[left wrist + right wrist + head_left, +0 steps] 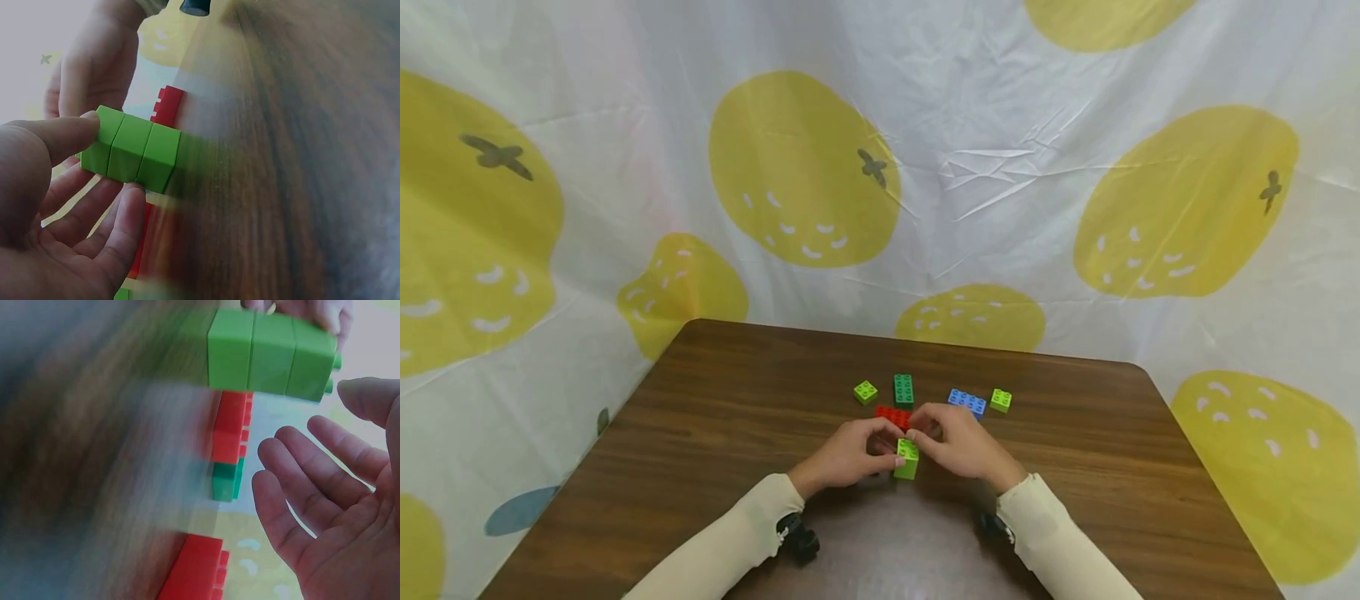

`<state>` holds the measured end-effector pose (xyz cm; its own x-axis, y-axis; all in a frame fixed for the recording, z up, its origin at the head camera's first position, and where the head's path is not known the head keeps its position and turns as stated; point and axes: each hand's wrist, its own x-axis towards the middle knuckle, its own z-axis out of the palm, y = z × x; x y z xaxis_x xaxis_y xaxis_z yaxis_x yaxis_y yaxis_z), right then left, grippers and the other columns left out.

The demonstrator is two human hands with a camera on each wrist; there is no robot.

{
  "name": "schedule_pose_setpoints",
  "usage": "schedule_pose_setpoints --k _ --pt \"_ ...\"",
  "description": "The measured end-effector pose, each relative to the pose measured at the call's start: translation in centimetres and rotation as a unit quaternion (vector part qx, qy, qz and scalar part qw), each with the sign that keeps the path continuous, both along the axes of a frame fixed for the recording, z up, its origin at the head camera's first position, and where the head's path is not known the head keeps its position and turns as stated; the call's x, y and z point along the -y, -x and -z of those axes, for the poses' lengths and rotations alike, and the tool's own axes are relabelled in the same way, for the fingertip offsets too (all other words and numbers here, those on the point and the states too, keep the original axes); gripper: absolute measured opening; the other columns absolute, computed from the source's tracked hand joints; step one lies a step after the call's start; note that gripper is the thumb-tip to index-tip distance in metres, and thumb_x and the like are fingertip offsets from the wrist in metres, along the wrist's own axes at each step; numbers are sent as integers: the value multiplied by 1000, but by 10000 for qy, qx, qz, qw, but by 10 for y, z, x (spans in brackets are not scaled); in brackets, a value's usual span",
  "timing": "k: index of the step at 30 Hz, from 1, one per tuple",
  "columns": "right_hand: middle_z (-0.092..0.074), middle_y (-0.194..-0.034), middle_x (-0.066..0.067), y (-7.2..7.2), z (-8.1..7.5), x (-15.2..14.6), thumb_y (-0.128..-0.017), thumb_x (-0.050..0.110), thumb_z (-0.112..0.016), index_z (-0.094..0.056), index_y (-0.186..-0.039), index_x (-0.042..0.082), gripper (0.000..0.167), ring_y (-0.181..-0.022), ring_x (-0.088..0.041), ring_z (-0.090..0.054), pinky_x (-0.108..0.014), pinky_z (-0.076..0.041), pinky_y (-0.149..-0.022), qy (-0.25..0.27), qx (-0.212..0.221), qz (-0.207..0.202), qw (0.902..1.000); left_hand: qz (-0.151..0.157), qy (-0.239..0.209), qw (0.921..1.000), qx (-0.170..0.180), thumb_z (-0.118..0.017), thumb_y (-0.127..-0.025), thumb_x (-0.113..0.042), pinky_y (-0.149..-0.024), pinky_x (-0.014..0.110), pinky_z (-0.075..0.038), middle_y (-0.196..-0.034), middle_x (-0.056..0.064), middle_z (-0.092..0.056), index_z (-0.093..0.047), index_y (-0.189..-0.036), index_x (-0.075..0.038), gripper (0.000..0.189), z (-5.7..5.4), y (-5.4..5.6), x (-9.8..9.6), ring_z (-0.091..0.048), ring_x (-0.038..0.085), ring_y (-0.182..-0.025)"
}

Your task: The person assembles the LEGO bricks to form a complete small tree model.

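A stack of three lime green toy building bricks (907, 461) stands on the table between the two hands. My left hand (848, 452) holds it, with the thumb on the top brick and fingertips along its side, as the left wrist view shows. Facing the stack from the other side is my right hand (340, 494), its fingers spread and loosely bent, nothing between them. The right thumb is close to the studs of the top brick. Just beyond the hands lies a red brick (891, 416), partly hidden by them. Another red brick (194, 569) shows in the right wrist view.
Farther back on the brown wooden table (760, 383) lie a small lime brick (866, 392), a dark green brick (903, 389), a blue brick (966, 402) and a second small lime brick (1001, 400). A fruit-patterned curtain (970, 208) hangs behind the table.
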<state>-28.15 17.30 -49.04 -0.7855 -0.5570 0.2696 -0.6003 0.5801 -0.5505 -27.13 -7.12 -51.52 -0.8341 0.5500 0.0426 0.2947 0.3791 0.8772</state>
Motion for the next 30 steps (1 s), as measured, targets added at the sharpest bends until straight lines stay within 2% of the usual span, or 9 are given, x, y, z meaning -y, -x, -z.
schedule_pose_setpoints --k 8,11,15,18,23,27,30 --pt "-75 -100 7 -17 0 -1 -100 30 -74 -74 -116 17 21 -86 -6 -69 -27 -59 -74 -103 -30 -255 9996 54 -115 9999 29 -82 -94 -25 -81 28 -61 -122 4 -75 -70 -125 -15 34 2 2 0 -75 18 -107" --pt "-76 -103 4 -19 2 -2 -96 27 -78 -73 -118 15 25 -87 -8 -72 -29 -60 -75 -107 -11 -367 9993 158 -55 9997 -174 -84 -92 -15 -86 30 -62 -122 5 -75 -70 -125 -13 35 1 5 1 -75 18 -107" --pt "-77 -106 1 -21 3 -4 -94 22 -81 -72 -119 13 28 -89 -10 -73 -29 -61 -77 -97 -29 -386 9992 181 148 9982 -550 -79 -92 -4 -93 34 -61 -121 6 -75 -69 -124 -12 35 -2 11 5 -74 21 -110" --pt "-77 -107 1 -22 3 -4 -92 19 -81 -72 -120 12 29 -90 -11 -73 -29 -61 -78 -157 -97 -330 9993 -29 182 9973 -717 -77 -93 -5 -95 39 -60 -122 8 -75 -70 -125 -9 33 -5 18 8 -73 24 -113" --pt "-77 -108 1 -23 3 -3 -92 19 -80 -72 -120 13 30 -91 -12 -73 -30 -60 -77 -192 -142 -310 9992 -460 107 9937 -1018 -82 -93 -16 -98 47 -58 -120 9 -75 -72 -124 -6 34 -7 31 8 -70 26 -112" --pt "-76 -107 2 -24 2 -3 -93 20 -80 -72 -120 14 28 -89 -12 -73 -30 -60 -76 -198 -135 -319 9992 -681 459 9861 -1443 -83 -93 -23 -102 49 -54 -120 5 -75 -73 -124 -10 35 -5 42 6 -68 26 -114" --pt "-77 -107 3 -23 1 -2 -94 22 -80 -73 -118 14 26 -89 -12 -72 -29 -61 -76 -183 -122 -307 9993 -734 787 9794 -1711 -84 -93 -26 -102 48 -54 -120 4 -74 -73 -124 -11 36 -3 49 2 -67 26 -114"
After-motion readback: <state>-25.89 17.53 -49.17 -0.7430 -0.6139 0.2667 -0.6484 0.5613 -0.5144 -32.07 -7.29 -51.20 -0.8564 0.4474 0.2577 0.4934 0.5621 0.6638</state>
